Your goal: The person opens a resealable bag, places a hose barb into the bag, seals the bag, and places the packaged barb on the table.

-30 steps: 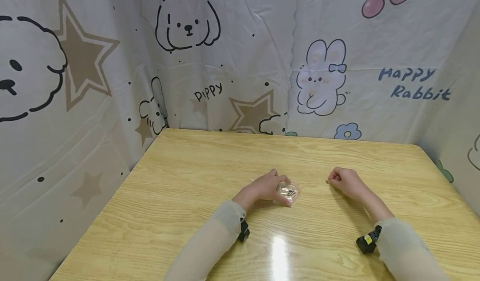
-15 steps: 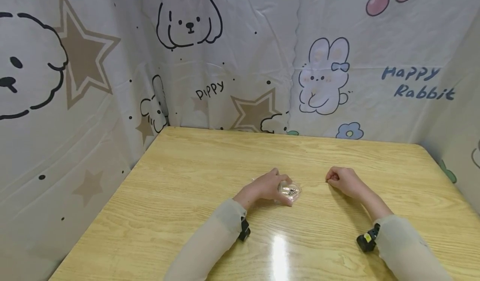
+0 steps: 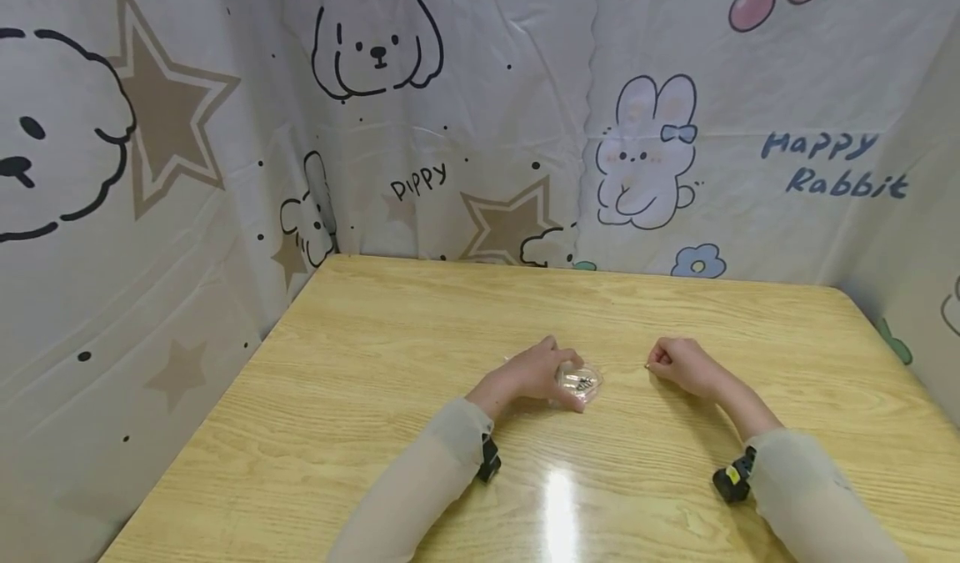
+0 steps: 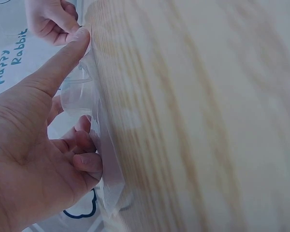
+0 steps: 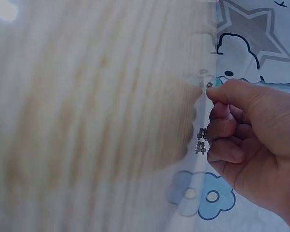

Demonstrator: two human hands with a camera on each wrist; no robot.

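Note:
My left hand [image 3: 531,373] [image 4: 43,130] rests round a clear plastic container [image 3: 581,381] [image 4: 79,96] on the table, thumb on the near side and fingers on the far side. Small dark metal parts [image 3: 584,384] show inside it. To the right of the container, my right hand [image 3: 688,364] [image 5: 256,135] is low over the table, pinching a tiny metal piece [image 3: 648,366] [image 5: 209,85] between thumb and forefinger. Several small metal pieces [image 5: 201,140] stand close by its curled fingers in the right wrist view; the head view does not show them.
The wooden table [image 3: 420,321] reaches back to a printed curtain [image 3: 465,129], which also hangs along the left and right sides. Each wrist carries a small black camera [image 3: 489,459]. Light glares off the near part of the tabletop.
The right hand has shifted slightly left, towards the container, with its fingertips holding the tiny piece. The left hand keeps its place round the container.

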